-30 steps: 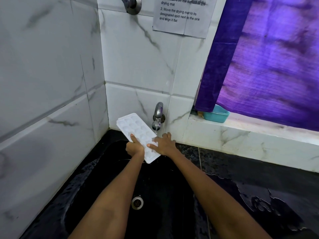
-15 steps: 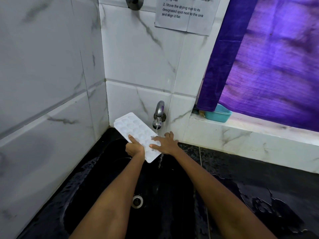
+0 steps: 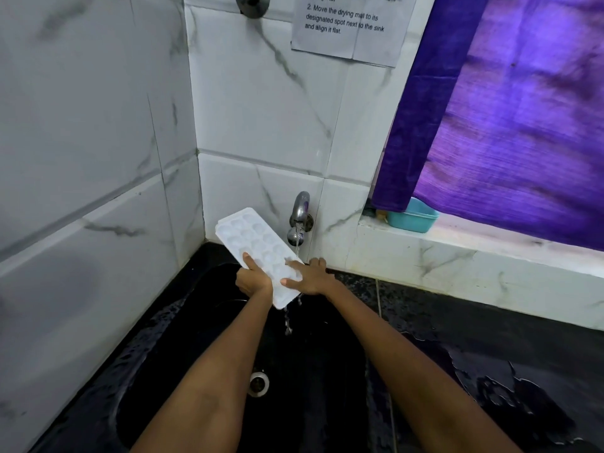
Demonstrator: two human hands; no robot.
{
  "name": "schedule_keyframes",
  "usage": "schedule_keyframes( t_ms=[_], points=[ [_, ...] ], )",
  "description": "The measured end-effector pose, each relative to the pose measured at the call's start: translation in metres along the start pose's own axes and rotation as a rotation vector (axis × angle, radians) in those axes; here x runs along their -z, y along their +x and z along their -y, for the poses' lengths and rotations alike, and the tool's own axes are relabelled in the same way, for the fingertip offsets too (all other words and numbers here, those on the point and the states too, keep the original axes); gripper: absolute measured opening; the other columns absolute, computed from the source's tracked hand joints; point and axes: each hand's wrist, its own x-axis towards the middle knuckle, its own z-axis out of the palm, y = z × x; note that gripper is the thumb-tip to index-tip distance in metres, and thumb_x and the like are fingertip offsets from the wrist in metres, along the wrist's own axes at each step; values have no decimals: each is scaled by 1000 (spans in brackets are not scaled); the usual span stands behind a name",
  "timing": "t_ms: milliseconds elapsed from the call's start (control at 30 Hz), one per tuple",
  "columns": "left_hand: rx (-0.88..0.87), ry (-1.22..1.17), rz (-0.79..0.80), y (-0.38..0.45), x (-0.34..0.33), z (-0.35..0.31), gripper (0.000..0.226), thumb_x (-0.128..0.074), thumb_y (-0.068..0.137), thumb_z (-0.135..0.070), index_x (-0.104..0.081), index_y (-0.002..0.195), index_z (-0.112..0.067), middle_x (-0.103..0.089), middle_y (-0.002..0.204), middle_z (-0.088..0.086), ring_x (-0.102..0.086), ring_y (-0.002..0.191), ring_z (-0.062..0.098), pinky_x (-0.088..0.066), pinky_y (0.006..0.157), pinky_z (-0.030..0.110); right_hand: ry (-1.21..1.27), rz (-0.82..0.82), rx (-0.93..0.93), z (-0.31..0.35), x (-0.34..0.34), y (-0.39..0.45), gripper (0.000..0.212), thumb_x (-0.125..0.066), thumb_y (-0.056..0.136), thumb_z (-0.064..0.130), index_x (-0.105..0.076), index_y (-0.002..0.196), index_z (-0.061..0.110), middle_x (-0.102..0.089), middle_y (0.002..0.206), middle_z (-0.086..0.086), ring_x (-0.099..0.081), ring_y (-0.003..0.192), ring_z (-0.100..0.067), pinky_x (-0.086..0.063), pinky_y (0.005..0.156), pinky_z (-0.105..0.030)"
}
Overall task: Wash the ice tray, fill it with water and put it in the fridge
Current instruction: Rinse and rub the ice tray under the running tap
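Black sink (image 3: 183, 354), tiled corner. We hold tray (image 3: 251, 243) tilted under tap (image 3: 299, 217): left hand (image 3: 253, 282) gripping edge, right hand (image 3: 309, 276) fingers spread flat on it. Water now running off; rinse started, filling next.

White ice tray (image 3: 258, 250) under running tap (image 3: 300, 217)

The paper notice (image 3: 351, 27) is cut off by the top edge, its upper lines unreadable.
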Motion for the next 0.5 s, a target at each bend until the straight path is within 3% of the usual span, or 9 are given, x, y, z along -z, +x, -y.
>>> schedule_keyframes(
  t_ms=[100,200,300,367,500],
  points=[
    [-3,-12,14,0,-1,2,58,-37,100,-39,-64,105,11,-67,108,28,-65,99,41,-50,81,37,-29,-65,-7,-8,3,3,51,-39,93,53,-27,141,41,-23,150,-13,-8,140,-34,-13,112,-59],
    [30,-66,42,-6,-6,7,52,-45,98,-37,-64,109,10,-67,111,25,-65,103,39,-48,80,32,-143,-113,-51,0,2,3,46,-35,97,43,-26,142,39,-22,145,-15,-10,138,-33,-18,109,-60],
    [50,-105,46,-3,-4,10,48,-52,95,-36,-67,107,9,-69,111,23,-65,103,37,-49,82,32,25,-68,18,-10,0,1,45,-40,97,40,-33,141,39,-28,143,-17,-14,138,-34,-24,110,-53],
    [42,-123,27,-2,-2,10,48,-52,96,-34,-67,106,10,-68,111,24,-64,104,38,-49,87,35,40,-187,68,-18,-2,-3,43,-46,95,36,-42,137,36,-34,141,-15,-19,137,-31,-28,109,-50],
    [95,-206,-20,-2,-3,6,48,-49,97,-35,-64,111,8,-67,113,23,-65,105,36,-51,90,35,-84,-407,137,-13,-20,-12,44,-47,93,29,-43,136,20,-34,143,-11,-22,137,-27,-32,107,-47]
  ],
)
